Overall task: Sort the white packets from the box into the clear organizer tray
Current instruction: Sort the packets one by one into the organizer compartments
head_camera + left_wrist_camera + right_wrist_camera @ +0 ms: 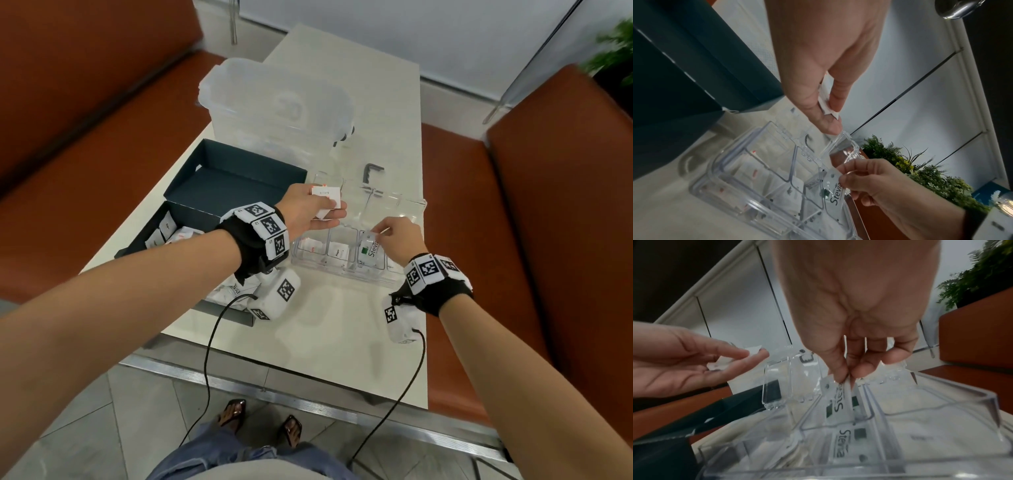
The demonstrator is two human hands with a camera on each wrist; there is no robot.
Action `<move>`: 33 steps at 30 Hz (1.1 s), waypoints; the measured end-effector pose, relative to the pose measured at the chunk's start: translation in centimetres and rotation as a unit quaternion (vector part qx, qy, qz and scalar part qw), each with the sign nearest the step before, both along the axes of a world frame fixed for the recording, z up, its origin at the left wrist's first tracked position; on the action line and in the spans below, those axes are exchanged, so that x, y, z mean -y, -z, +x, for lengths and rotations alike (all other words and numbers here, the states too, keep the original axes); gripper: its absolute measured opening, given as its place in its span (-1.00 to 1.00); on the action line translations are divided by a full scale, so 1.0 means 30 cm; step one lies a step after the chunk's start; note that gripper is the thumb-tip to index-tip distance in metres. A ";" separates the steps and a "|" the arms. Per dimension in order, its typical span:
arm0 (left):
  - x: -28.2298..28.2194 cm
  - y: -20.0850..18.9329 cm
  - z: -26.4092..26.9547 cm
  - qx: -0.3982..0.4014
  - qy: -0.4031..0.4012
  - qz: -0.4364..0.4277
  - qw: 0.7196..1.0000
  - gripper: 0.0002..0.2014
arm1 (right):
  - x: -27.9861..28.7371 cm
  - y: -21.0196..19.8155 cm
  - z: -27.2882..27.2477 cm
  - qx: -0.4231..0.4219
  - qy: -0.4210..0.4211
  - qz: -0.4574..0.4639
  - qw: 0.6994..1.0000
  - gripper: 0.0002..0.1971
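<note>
We can't count the packets in the dark box (pixel 219 178); our left forearm covers most of it. Print on the white packet (pixel 326 197) pinched in our left hand (pixel 310 212) is too small to read. Our right hand (pixel 399 240) pinches a packet marked "Stevia" (pixel 369 247), lowered into the third near compartment of the clear organizer tray (pixel 409 209), above another "Stevia" packet. Two compartments left of it each show white packets.

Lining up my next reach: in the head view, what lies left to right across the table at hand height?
Dark box → left hand holding white packets → clear organizer tray with right hand lowering a Stevia packet.
</note>
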State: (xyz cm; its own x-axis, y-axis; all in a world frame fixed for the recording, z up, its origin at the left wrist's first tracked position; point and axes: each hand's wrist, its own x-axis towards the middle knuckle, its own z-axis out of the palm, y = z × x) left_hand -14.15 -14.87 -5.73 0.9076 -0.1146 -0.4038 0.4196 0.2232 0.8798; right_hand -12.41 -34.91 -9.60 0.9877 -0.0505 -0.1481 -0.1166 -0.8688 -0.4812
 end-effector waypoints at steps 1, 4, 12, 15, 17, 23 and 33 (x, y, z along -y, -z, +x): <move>0.000 0.000 0.000 -0.001 0.001 0.000 1.000 -0.68 | -0.002 0.006 0.000 0.018 0.009 0.002 1.000 -0.82; -0.003 0.004 -0.001 -0.007 0.002 -0.001 1.000 -0.66 | 0.005 0.004 0.005 0.083 0.016 0.022 0.996 -0.81; -0.008 0.007 -0.008 -0.014 0.002 -0.009 1.000 -0.66 | -0.019 0.052 -0.003 0.142 -0.019 -0.057 0.988 -0.87; -0.008 0.003 -0.007 -0.018 -0.001 -0.013 1.000 -0.66 | -0.036 0.076 -0.014 0.143 -0.025 -0.100 0.984 -0.88; -0.009 0.004 -0.006 -0.025 -0.005 -0.018 1.000 -0.65 | -0.041 0.088 -0.015 0.132 -0.025 -0.133 0.982 -0.87; -0.024 0.004 -0.009 -0.027 -0.005 -0.024 0.999 -0.78 | -0.058 0.096 -0.014 0.119 -0.013 -0.169 0.978 -0.89; -0.029 0.005 0.007 -0.061 -0.002 -0.081 0.995 -0.69 | -0.044 0.115 -0.019 0.114 -0.022 -0.181 0.977 -0.87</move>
